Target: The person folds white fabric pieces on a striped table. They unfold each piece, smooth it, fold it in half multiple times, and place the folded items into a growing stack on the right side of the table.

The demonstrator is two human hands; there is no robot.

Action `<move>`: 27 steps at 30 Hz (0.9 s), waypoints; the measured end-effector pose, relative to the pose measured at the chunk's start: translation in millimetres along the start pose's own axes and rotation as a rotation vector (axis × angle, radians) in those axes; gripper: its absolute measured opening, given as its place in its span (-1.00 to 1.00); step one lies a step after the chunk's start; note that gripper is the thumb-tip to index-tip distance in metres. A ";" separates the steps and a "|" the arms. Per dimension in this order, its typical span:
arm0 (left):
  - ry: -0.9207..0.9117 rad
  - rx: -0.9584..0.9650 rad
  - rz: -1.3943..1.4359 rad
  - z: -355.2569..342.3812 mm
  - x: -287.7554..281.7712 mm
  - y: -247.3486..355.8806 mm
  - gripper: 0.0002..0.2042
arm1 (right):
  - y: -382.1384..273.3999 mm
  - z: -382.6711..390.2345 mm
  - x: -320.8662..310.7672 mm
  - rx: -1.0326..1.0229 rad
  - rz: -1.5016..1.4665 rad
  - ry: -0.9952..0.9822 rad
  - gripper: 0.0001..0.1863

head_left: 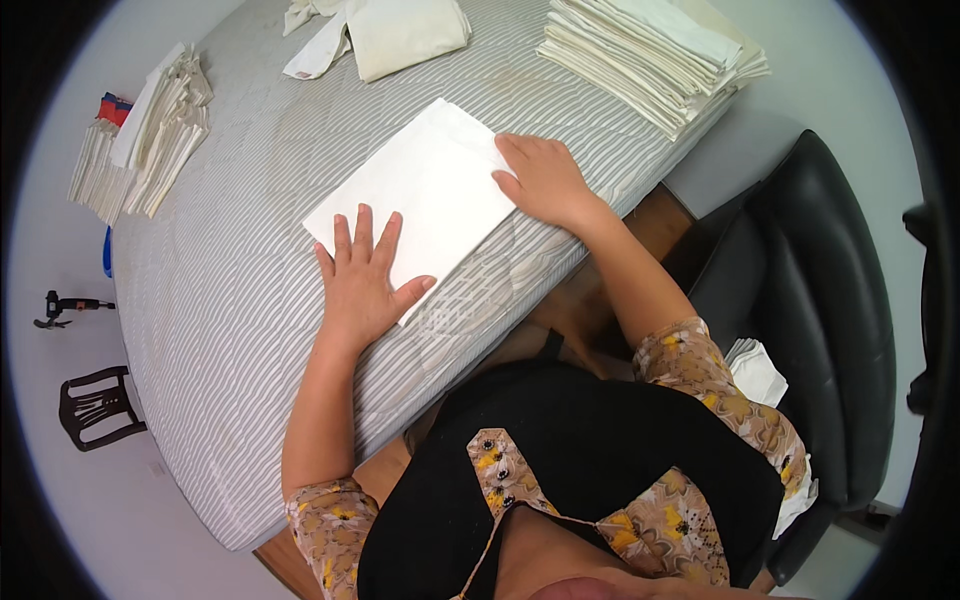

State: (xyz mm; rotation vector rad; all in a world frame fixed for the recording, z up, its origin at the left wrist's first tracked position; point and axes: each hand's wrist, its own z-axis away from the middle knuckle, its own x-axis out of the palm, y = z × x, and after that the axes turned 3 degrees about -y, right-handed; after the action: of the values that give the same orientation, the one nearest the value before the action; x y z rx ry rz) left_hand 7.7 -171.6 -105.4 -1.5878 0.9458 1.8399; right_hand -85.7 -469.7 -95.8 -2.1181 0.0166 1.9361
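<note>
A folded white cloth lies flat on a grey-striped mattress before me. My left hand rests on its near left part, palm down with the fingers spread. At the cloth's right edge is my right hand, its thumb apart from the fingers and touching the border. The fingertips of that hand are partly hidden from view. Beyond the cloth lie a folded off-white cloth and a crumpled white piece.
A tall stack of folded white cloths stands at the far right edge of the mattress. More folded stacks sit at the far left. To my right is a black padded chair with white cloths on it.
</note>
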 end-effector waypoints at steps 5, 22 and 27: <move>-0.029 -0.014 0.018 2.1 -7.7 7.3 0.04 | 5.3 -59.1 -16.7 0.202 -0.123 -0.144 -0.24; 0.237 0.107 0.502 0.6 2.5 -34.8 -0.37 | 17.9 -57.5 -35.3 0.197 -1.180 -0.362 -0.40; 0.240 0.056 0.542 0.5 3.2 -36.6 -0.38 | 1.8 -76.1 -102.4 0.026 -1.003 -0.172 -0.46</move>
State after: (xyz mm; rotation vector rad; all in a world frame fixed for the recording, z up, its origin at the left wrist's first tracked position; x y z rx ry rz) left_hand 35.0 -148.9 -114.6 -1.6533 1.6533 1.9607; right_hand -22.7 -504.8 9.4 -1.4463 -0.8637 1.4319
